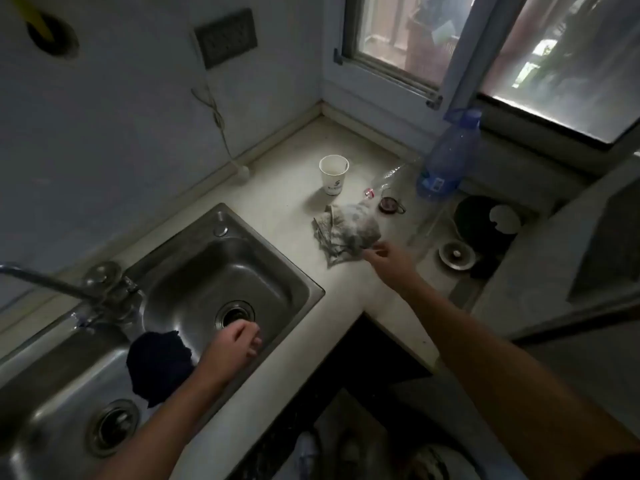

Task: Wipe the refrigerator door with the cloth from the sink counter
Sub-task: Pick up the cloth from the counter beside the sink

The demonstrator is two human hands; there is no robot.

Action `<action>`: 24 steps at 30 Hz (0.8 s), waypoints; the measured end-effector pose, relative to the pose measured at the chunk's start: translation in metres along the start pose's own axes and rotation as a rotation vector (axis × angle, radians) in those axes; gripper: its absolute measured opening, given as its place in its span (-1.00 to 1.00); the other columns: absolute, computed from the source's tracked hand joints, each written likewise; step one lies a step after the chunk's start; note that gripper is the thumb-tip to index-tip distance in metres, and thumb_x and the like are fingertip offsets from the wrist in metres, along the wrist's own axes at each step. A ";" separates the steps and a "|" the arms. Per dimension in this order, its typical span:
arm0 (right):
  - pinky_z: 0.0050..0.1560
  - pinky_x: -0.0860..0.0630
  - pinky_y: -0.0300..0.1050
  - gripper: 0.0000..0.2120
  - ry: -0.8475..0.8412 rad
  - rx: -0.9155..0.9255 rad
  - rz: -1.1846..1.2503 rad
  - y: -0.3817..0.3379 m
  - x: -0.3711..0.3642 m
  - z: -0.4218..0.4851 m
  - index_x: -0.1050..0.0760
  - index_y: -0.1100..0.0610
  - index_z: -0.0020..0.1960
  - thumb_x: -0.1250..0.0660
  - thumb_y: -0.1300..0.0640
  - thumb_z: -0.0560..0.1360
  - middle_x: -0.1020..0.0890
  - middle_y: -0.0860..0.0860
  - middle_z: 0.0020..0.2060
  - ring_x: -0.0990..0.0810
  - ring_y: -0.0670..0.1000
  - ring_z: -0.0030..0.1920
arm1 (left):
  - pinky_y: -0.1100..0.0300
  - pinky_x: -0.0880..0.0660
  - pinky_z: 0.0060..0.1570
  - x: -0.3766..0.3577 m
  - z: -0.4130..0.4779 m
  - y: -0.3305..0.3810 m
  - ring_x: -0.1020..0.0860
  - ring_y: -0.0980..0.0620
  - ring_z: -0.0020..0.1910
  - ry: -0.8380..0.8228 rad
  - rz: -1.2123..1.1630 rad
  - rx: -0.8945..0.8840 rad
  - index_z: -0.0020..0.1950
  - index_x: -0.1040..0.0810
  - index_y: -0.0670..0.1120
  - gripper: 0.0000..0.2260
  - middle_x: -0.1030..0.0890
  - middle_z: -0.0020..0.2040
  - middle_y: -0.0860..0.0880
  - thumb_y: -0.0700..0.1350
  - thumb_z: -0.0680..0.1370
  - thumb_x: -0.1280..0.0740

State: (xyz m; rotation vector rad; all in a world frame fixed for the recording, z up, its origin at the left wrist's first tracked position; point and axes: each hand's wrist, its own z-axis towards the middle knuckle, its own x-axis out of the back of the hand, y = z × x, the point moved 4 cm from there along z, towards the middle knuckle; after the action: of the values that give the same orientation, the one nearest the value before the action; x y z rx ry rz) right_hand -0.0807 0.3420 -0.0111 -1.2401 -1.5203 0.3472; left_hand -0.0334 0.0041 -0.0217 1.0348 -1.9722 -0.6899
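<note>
Dim kitchen corner; pale L-shaped bench (284,213) under a window (408,32), low light, some blur.

We noted the right hand (389,263) stretched out over the bench. Its thumb and forefinger met on the near corner of the cloth (346,230), a pinch as best the blur allowed. The cloth was grey and crumpled, lying on the bench, not lifted.

Just beyond the cloth:
- a small dark round object (389,204)
- a clear bottle (389,176) on its side
- a paper cup (333,174), upright
- a blue-tinted bottle (446,157) standing by the window ledge

To the right of the hand sat a burner (455,254) in a sunken hob.

The left hand (239,342) hung above the near rim of the sink (194,271), fingers loosely curled, holding nothing. Beside its wrist a dark rag (157,365) lay draped over the divider between the two basins, with the tap (69,285) further left.

We judged the step in hand to be the pick-up: cloth pinched but not yet off the bench. The refrigerator door was nowhere in view, so wiping had not begun. The next move, we reckoned, called for a fuller gather of the cloth, so it comes up as one bundle and does not trail from a corner. It would need lifting clear of the lying bottle and the cup, then a turn away from this corner to find the refrigerator. We noted the left hand was free to help bunch the cloth.
</note>
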 end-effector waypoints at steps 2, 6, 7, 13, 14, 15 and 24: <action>0.10 -0.57 -0.01 -0.71 0.052 -0.044 0.010 -0.004 -0.004 0.027 -0.55 0.11 0.13 -0.42 -0.07 0.55 -0.64 0.00 -0.08 -0.62 0.01 -0.05 | 0.19 -0.45 -0.21 0.004 0.013 -0.006 -0.59 -0.04 -0.18 0.013 0.025 0.003 -0.02 -0.61 -0.20 -0.77 -0.68 -0.08 -0.18 -0.11 0.67 -0.23; 0.01 -0.60 -0.04 -0.30 0.144 -0.097 -0.021 0.018 -0.018 0.093 -0.58 0.16 0.12 -0.37 -0.39 0.25 -0.66 0.04 -0.06 -0.65 0.05 -0.03 | 0.13 -0.48 -0.16 0.009 0.026 -0.020 -0.63 -0.08 -0.15 0.019 0.032 0.013 -0.05 -0.62 -0.11 -0.80 -0.70 -0.10 -0.10 -0.11 0.66 -0.24; 0.01 -0.63 -0.03 -0.24 0.165 -0.098 -0.029 0.028 -0.023 0.110 -0.60 0.15 0.10 -0.33 -0.42 0.18 -0.68 0.03 -0.07 -0.67 0.05 -0.05 | 0.12 -0.49 -0.16 0.011 0.028 -0.023 -0.64 -0.09 -0.14 0.022 0.032 0.014 -0.04 -0.62 -0.09 -0.81 -0.70 -0.10 -0.08 -0.10 0.66 -0.24; 0.16 -0.65 0.10 -0.15 0.227 -0.153 -0.032 0.044 -0.029 0.143 -0.60 0.11 0.19 -0.37 -0.48 0.13 -0.68 0.07 0.04 -0.68 0.10 0.06 | 0.06 -0.55 -0.08 0.020 0.039 -0.040 -0.67 0.04 -0.16 0.018 0.081 0.027 -0.05 -0.62 0.07 -0.82 -0.71 -0.12 0.05 -0.01 0.65 -0.24; 0.17 -0.65 0.10 -0.16 0.214 -0.143 -0.040 0.044 -0.030 0.145 -0.60 0.12 0.19 -0.38 -0.47 0.15 -0.69 0.08 0.04 -0.68 0.11 0.07 | 0.08 -0.54 -0.09 0.021 0.040 -0.041 -0.67 0.05 -0.16 0.016 0.086 0.036 -0.05 -0.62 0.07 -0.82 -0.71 -0.12 0.05 -0.01 0.65 -0.24; 0.18 -0.64 0.09 -0.19 0.204 -0.132 -0.044 0.037 -0.030 0.142 -0.60 0.13 0.19 -0.40 -0.44 0.17 -0.70 0.08 0.04 -0.69 0.11 0.07 | 0.09 -0.53 -0.11 0.023 0.041 -0.042 -0.67 0.03 -0.15 0.016 0.087 0.044 -0.05 -0.62 0.07 -0.82 -0.71 -0.11 0.04 -0.02 0.65 -0.24; -0.04 -0.50 -0.08 -0.60 0.206 -0.003 -0.108 0.004 -0.045 0.122 -0.53 0.17 0.18 -0.53 0.07 0.42 -0.65 0.08 -0.03 -0.63 0.12 -0.01 | 0.14 -0.49 -0.16 0.029 0.035 -0.047 -0.66 -0.05 -0.14 0.023 0.063 0.102 -0.06 -0.63 0.01 -0.79 -0.70 -0.10 -0.02 -0.04 0.66 -0.22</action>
State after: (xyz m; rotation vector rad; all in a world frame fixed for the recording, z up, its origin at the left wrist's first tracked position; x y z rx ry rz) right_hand -0.1880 0.3531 -0.0832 -1.1539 -1.4036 0.1412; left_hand -0.0533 -0.0416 -0.0642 1.0317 -2.0284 -0.5453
